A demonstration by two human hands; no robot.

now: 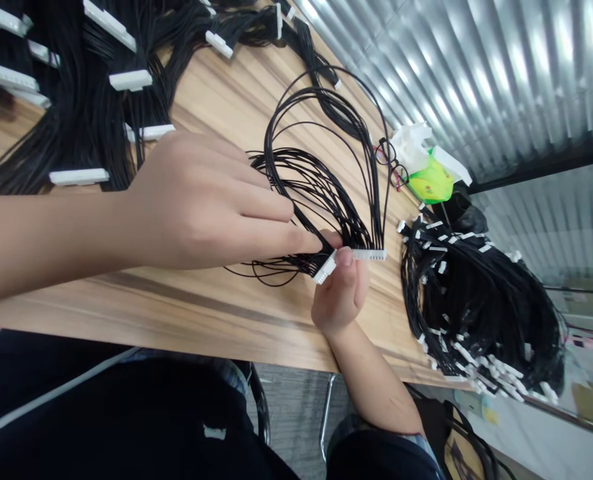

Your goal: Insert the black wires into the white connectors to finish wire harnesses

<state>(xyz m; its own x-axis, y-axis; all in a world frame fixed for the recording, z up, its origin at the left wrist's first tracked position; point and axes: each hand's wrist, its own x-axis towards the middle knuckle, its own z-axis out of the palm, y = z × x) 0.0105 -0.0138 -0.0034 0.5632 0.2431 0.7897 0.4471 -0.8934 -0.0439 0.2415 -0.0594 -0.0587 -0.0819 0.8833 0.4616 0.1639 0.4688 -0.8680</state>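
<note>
- So the wood-grain tabletop (216, 100) is taking up most of the view, its near edge running just above the lap.
- Corrugated metal partition (451, 60) is standing along the far edge.
- Big pile of black wire harnesses (71, 120) is sprawling over the left part of the tabletop, white plugs poking out everywhere.
- Another heap of harnesses (476, 293) is filling the right end, by the near right corner, with lots of little white plugs bunching at its lower side.
- Left hand (211, 197) is reaching in from the left edge, back of the hand up, fingers touching the wires. Can't tell if it's actually gripping any, since the thumb isn't showing.
- The harness being worked on (352, 225) is looping over the middle of the tabletop, its wires arching toward the far edge.
- Right hand (339, 290) is coming over the near edge and pinching the plug end, thumb on top.
- A loose wire bundle (339, 110) is lying along the far edge.
- Green tissue pack (431, 183) is sitting by the far edge, near the right-hand heap.
- Eyeglasses (394, 162) are resting just beside it.
- White connector (371, 255) is sticking out right of the right thumb; a second white connector (325, 268) is angling down just left of it.
</note>
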